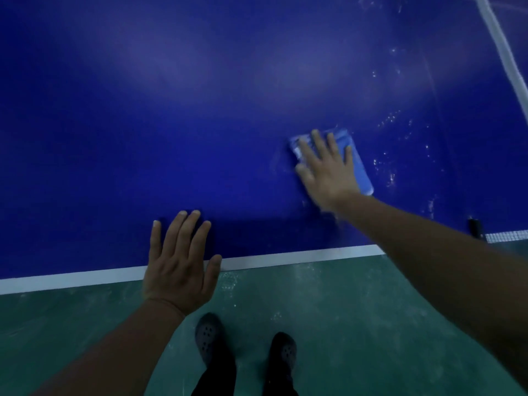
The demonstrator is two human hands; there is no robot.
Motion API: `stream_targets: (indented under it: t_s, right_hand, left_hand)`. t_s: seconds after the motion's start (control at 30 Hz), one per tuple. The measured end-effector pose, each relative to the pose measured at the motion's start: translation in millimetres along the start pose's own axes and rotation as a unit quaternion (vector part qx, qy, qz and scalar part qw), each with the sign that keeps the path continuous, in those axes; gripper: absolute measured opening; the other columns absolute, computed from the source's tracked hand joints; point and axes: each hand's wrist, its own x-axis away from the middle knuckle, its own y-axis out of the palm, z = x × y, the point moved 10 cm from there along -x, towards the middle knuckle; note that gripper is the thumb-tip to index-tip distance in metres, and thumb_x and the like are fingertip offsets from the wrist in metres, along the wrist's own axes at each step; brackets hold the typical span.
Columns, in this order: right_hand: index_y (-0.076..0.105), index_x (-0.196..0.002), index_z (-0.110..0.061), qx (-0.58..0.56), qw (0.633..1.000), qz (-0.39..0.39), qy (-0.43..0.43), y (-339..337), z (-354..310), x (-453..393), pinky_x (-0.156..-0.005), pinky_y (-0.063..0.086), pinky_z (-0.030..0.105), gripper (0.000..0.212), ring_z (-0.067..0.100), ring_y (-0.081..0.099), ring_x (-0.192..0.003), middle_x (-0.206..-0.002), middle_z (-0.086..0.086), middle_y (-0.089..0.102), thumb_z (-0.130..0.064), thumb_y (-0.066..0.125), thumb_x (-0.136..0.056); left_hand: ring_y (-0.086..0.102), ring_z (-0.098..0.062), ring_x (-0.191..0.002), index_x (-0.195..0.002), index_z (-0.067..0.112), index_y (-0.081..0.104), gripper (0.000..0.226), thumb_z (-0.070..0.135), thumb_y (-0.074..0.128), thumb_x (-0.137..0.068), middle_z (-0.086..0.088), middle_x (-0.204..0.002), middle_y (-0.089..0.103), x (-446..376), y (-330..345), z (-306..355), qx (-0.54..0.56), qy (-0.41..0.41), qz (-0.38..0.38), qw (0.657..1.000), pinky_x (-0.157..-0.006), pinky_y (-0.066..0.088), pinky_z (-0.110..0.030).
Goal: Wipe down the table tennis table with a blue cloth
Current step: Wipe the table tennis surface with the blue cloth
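Observation:
The dark blue table tennis table (171,124) fills the upper part of the head view, with a white line along its near edge. My right hand (327,170) lies flat with straight fingers on a folded blue cloth (358,164), pressing it against the table at the right. My left hand (180,261) rests flat on the near edge of the table, fingers spread and straight, holding nothing. White specks and smears (391,172) mark the surface to the right of the cloth.
The net's white top band (503,52) runs down the far right, with a black net clamp (474,227) at the table's edge. Below the table lies a green floor (343,310), where my two dark shoes (208,338) stand.

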Motion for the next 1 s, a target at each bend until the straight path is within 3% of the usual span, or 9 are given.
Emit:
stream_targets:
  t_s: [0.17, 0.27, 0.37, 0.43, 0.53, 0.6, 0.77, 0.83, 1.0]
  right_hand:
    - [0.007, -0.158, -0.034, -0.043, 0.997, 0.044, 0.055, -29, 4, -53, -0.119, -0.001, 0.061, 0.056, 0.025, -0.006, -0.153, -0.167, -0.007, 0.001, -0.049, 0.01, -0.104]
    - [0.021, -0.157, -0.031, 0.015, 0.984, 0.044, -0.174, 0, -92, 21, -0.116, 0.01, 0.067, 0.055, 0.035, 0.008, -0.152, -0.166, 0.0, 0.015, -0.044, 0.015, -0.104]
    - [0.017, -0.156, -0.04, 0.041, 0.93, -0.007, -0.366, 35, -112, 119, -0.119, -0.001, 0.061, 0.05, 0.033, 0.001, -0.153, -0.166, -0.008, 0.013, -0.049, 0.017, -0.106]
    - [0.005, -0.154, -0.043, 0.082, 0.94, -0.002, -0.33, 31, -77, 96, -0.118, -0.006, 0.06, 0.051, 0.036, -0.003, -0.152, -0.166, -0.008, 0.011, -0.052, 0.01, -0.104]
    - [-0.008, -0.151, -0.046, 0.023, 0.997, 0.018, -0.073, -2, -26, 9, -0.118, -0.004, 0.062, 0.05, 0.034, -0.011, -0.152, -0.167, -0.01, 0.0, -0.05, 0.004, -0.103]
    - [-0.001, -0.155, -0.044, -0.045, 0.998, 0.035, 0.007, -16, -49, -16, -0.117, -0.005, 0.063, 0.053, 0.032, -0.012, -0.152, -0.166, -0.013, -0.004, -0.051, 0.008, -0.104]
    - [0.02, -0.156, -0.037, -0.017, 0.969, 0.019, -0.244, 16, -241, 68, -0.116, -0.003, 0.067, 0.058, 0.038, 0.001, -0.152, -0.165, -0.007, 0.015, -0.05, 0.008, -0.1]
    - [0.022, -0.155, -0.037, -0.016, 0.952, 0.014, -0.305, 33, -247, 124, -0.118, -0.004, 0.063, 0.053, 0.035, 0.006, -0.152, -0.164, -0.009, 0.019, -0.049, 0.017, -0.104]
    - [0.006, -0.155, -0.043, 0.02, 0.992, 0.005, -0.123, 29, -95, 112, -0.119, 0.003, 0.061, 0.056, 0.03, -0.008, -0.152, -0.166, -0.009, 0.009, -0.053, 0.007, -0.099]
  left_hand:
    - [0.034, -0.036, -0.141, -0.135, 0.003, 0.046, 0.062, 0.048, 0.028, -0.097, -0.02, -0.146, 0.045, 1, 0, 1, 0.0, 0.008, 0.018, 1.0, -0.118, 0.013, -0.062]
    - [0.033, -0.036, -0.142, -0.136, 0.003, 0.045, 0.06, 0.047, 0.029, -0.097, -0.02, -0.147, 0.044, 2, -4, 1, 0.011, 0.007, 0.027, 1.0, -0.118, 0.014, -0.063]
    - [0.031, -0.035, -0.143, -0.134, 0.005, 0.046, 0.056, 0.044, 0.032, -0.097, -0.02, -0.147, 0.043, 1, -15, -3, 0.063, -0.004, 0.056, 0.996, -0.119, 0.01, -0.061]
    - [0.031, -0.034, -0.144, -0.133, 0.006, 0.047, 0.051, 0.04, 0.037, -0.096, -0.02, -0.147, 0.044, 5, -24, -8, 0.095, -0.002, 0.073, 0.993, -0.119, 0.009, -0.062]
    - [0.031, -0.033, -0.144, -0.133, 0.005, 0.049, 0.051, 0.038, 0.038, -0.096, -0.019, -0.148, 0.043, 23, -38, -29, 0.096, -0.025, 0.083, 0.992, -0.12, 0.007, -0.06]
    - [0.03, -0.035, -0.144, -0.133, 0.002, 0.051, 0.052, 0.036, 0.04, -0.095, -0.019, -0.149, 0.042, 37, -45, -50, 0.097, -0.073, 0.083, 0.989, -0.12, 0.005, -0.059]
    - [0.036, -0.041, -0.138, -0.126, -0.005, 0.057, 0.051, 0.032, 0.041, -0.095, -0.023, -0.142, 0.048, 60, -45, -73, 0.107, -0.144, 0.072, 0.981, -0.119, 0.011, -0.06]
    - [0.037, -0.042, -0.137, -0.126, -0.006, 0.056, 0.051, 0.031, 0.04, -0.095, -0.024, -0.142, 0.048, 60, -43, -71, 0.117, -0.143, 0.065, 0.981, -0.121, 0.01, -0.056]
    - [0.037, -0.043, -0.137, -0.126, -0.005, 0.057, 0.049, 0.029, 0.042, -0.095, -0.024, -0.143, 0.046, 66, -45, -71, 0.145, -0.147, 0.074, 0.976, -0.12, 0.014, -0.055]
